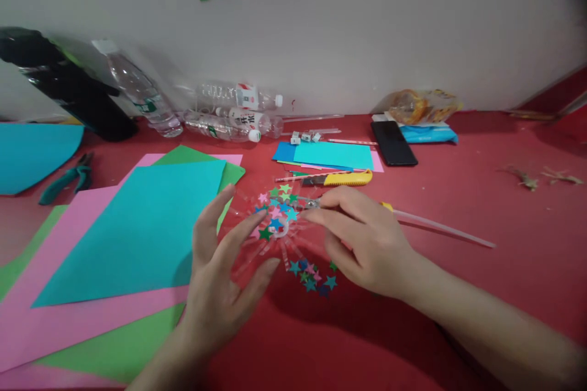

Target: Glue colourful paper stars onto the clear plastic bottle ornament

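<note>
A clear plastic piece (280, 229), cut into many thin strips that fan out, sits between my hands with several blue, green and pink paper stars over its middle. My left hand (224, 263) is at its left side, fingers apart, one fingertip at the stars. My right hand (367, 232) is at its right, thumb and fingers pinched together; what they hold, if anything, I cannot make out. A metallic part (313, 203) shows by the right fingertips, and a yellow part (386, 206) with a long translucent stick (444, 229) sticks out behind that hand. Loose paper stars (314, 275) lie below.
Coloured paper sheets (137, 238) cover the left, with pliers (66, 182) beyond. Plastic bottles (229, 125) and a black flask (73, 91) are along the wall. A yellow utility knife (348, 178), paper strips (334, 153) and a phone (394, 143) lie behind my hands.
</note>
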`<state>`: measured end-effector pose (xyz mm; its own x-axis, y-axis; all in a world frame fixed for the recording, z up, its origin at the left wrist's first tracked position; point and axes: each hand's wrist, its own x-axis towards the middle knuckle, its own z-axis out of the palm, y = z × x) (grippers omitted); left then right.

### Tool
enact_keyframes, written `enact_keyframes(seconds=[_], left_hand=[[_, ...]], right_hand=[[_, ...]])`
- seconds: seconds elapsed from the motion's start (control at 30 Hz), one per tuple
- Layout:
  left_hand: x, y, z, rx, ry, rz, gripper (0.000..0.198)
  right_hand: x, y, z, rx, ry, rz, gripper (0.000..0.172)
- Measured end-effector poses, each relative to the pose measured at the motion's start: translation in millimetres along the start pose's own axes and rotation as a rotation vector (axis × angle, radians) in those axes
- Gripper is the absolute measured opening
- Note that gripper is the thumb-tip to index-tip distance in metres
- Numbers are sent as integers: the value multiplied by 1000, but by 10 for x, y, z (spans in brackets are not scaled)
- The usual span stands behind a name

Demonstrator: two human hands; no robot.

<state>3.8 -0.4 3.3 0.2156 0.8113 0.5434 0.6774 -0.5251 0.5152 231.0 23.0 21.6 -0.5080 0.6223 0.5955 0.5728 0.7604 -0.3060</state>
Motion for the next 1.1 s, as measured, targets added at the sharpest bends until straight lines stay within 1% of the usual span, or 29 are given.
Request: enact_keyframes(seconds=[0.07,0.13,0.27,0.37,0.43,0.53,0.67,0.77,0.83,0.9,0.97,1.03,1.1], left_hand=[[0,-5,-16,-49,44,-27,49],[6,-14,-25,-130,87,-67,46],[26,-26,-25,-300,189,-157,39],[27,-27,-28,-309,276,-186,34],[11,-30,-30,-239,312,-166,24],[-34,-46,-17,-95,321,-75,8],[-90,-58,9,-6,293,85,8],[-126,-21,7,43,238,203,12],[-161,29,10,67,201,286,18],[-206,85,34,71,118,383,27],[-240,142,85,79,-22,514,32],[-241,205,156,121,-204,645,31],[-200,277,226,169,-390,708,26]], right_hand=[[23,3,-66,21,38,22,28],[55,12,-139,19,50,48,24],[67,53,-256,-19,-17,117,19],[-25,82,-303,-20,-49,171,18],[-127,93,-312,-19,-41,205,18],[-288,115,-287,-5,-31,262,18],[-421,180,-207,-54,-27,275,17],[-440,214,-177,-84,-27,259,19],[-433,212,-185,-113,-28,242,19],[-422,192,-204,-140,-49,214,18],[-413,166,-219,-162,-96,171,15],[-410,145,-219,-181,-157,122,12],[-415,139,-204,-203,-208,86,10]])
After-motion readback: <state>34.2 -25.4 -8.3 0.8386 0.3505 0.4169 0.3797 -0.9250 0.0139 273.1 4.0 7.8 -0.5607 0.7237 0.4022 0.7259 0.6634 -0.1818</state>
